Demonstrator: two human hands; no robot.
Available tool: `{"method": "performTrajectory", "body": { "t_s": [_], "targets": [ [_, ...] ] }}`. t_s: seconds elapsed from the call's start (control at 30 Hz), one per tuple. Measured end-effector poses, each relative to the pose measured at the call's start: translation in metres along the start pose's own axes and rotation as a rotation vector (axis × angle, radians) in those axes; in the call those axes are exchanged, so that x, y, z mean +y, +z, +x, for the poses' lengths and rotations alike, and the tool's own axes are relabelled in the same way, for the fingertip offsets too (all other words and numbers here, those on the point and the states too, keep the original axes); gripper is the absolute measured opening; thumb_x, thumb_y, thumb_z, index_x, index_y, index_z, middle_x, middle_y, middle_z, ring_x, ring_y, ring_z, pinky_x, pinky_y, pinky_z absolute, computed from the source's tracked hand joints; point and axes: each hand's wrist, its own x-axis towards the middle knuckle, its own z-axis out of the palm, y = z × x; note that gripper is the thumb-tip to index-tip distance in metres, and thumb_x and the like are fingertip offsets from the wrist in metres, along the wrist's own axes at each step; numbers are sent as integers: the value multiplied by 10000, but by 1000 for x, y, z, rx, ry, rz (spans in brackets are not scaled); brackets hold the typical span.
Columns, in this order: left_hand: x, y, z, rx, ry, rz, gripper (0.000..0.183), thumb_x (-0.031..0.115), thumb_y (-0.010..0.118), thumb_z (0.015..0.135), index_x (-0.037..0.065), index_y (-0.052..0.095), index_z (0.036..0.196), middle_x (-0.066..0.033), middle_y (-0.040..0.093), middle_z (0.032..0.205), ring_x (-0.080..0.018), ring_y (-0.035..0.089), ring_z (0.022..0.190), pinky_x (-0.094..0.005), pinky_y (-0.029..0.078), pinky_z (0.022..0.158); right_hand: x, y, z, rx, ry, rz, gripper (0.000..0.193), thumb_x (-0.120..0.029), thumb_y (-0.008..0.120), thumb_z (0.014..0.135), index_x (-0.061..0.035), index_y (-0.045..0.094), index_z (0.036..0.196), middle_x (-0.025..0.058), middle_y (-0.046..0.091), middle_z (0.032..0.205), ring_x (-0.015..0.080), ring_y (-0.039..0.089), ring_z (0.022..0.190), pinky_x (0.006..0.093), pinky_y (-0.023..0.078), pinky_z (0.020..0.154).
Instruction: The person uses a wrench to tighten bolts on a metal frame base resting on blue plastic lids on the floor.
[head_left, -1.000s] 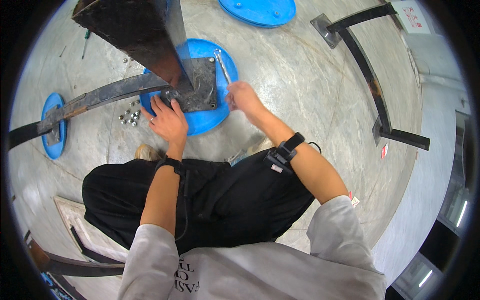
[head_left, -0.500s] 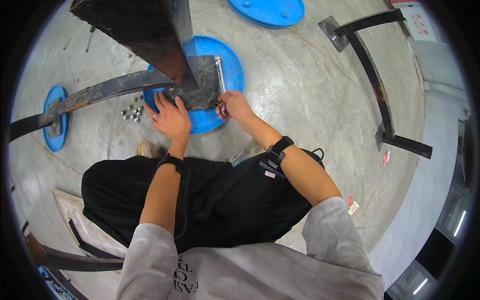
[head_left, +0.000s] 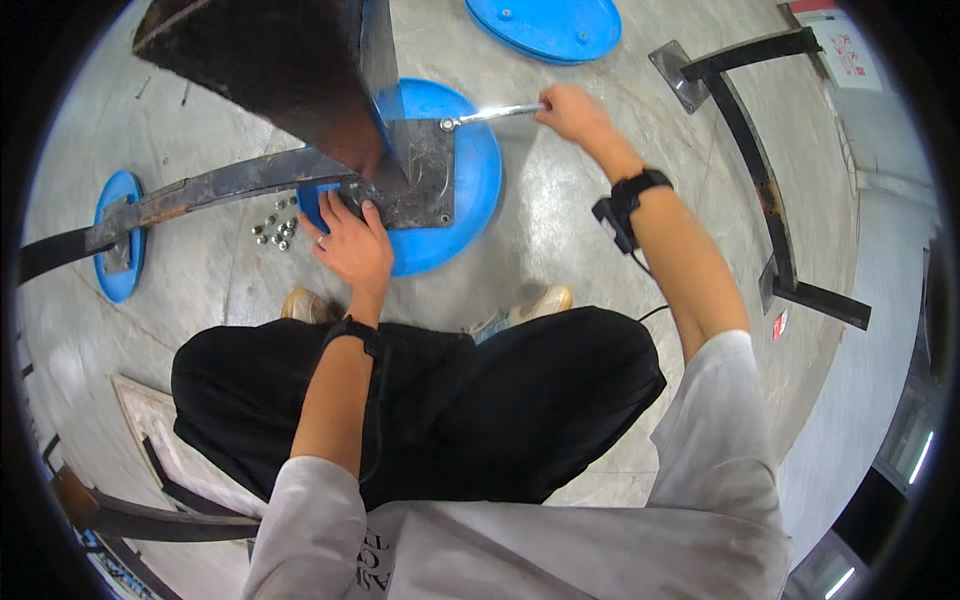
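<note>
Ahead and right of the spread left hand by the black plate, swung the wrench outward with the right hand gripping its handle and ring end at the corner bolt, likely turning it.

Bright indoor light leaves a pale sheen on the floor; the right hand looks slightly blurred, and fisheye distortion curves toward black corners.

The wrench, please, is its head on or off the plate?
On: the wrench head overlaps the far right corner of the black plate.
</note>
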Motion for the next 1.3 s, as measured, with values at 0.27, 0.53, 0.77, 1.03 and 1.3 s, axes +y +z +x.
{"method": "performTrajectory", "body": {
  "t_s": [0.27,0.53,0.77,1.03,1.3],
  "targets": [
    [-3,-1,-2,-89,-48,21,530,397,394,868,50,420,1269,-79,384,1346,-386,201,1306,-487,281,959,-104,-76,67,411,-808,-515,53,-70,572,728,-101,604,757,33,565,877,223,551,916,353,470,736],
    [-1,1,-2,-39,-12,29,503,378,411,874,42,438,1247,-81,407,1324,-406,243,1280,-495,298,945,-85,-87,-6,283,-930,-431,51,-113,582,726,-98,597,680,34,560,794,219,582,810,356,473,641],
    [0,-1,-1,-19,-10,19,493,393,389,892,55,447,1245,-81,413,1322,-418,254,1266,-526,311,933,-12,-66,-98,10,-439,74,173,-196,555,804,-48,615,736,101,589,642,248,597,587,364,462,528],
    [0,0,-1,-19,-17,16,508,370,442,859,54,437,1256,-72,411,1321,-407,250,1276,-519,295,953,-69,22,-116,-195,373,1372,242,-213,469,893,-10,574,813,23,515,616,120,475,517,269,397,482],
    [0,0,-1,-17,-18,21,499,376,433,864,63,442,1253,-63,415,1320,-400,251,1276,-523,302,949,-110,43,-126,-365,444,1357,243,-229,437,879,-28,560,817,65,577,691,148,521,552,260,438,547]
  ]
}}
